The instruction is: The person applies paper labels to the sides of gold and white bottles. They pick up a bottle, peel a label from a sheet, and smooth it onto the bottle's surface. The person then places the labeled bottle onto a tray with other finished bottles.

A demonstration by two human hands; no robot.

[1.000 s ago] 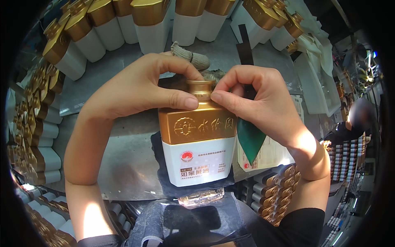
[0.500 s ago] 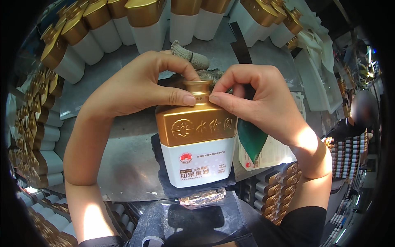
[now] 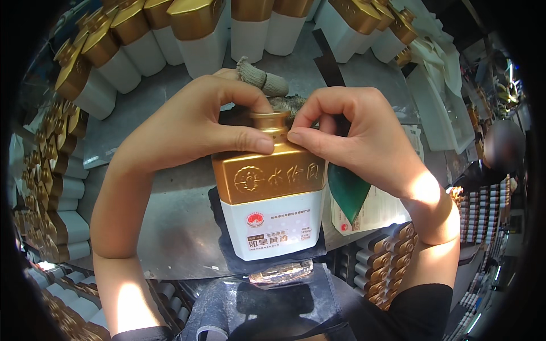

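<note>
A flat-sided bottle (image 3: pixel 272 193), gold above and white below with printed marks, stands upright in front of me. My left hand (image 3: pixel 199 116) is closed around its neck from the left, the thumb across the neck's front base and the fingertips behind. At the neck's right side my right hand (image 3: pixel 347 122) makes a pinch, thumb against curled fingers. Anything small between those fingertips is hidden. Below the right hand shows a green pointed piece (image 3: pixel 349 193); a dark strip (image 3: pixel 327 59) shows above it. Whether the two are joined cannot be seen.
Gold-and-white bottles (image 3: pixel 196 45) line the table's far edge, with more stacked at the left (image 3: pixel 65 193) and lower right (image 3: pixel 384 261). A knitted cloth roll (image 3: pixel 263 79) lies behind the bottle. Printed sheets (image 3: pixel 381 210) lie at right, near a translucent bin (image 3: pixel 435 111). Another person (image 3: pixel 503 148) is farther right.
The bottle has turned and shifted slightly to the left. My left thumb has slid a little right across the neck's base. My right hand keeps its pinch in nearly the same place.
</note>
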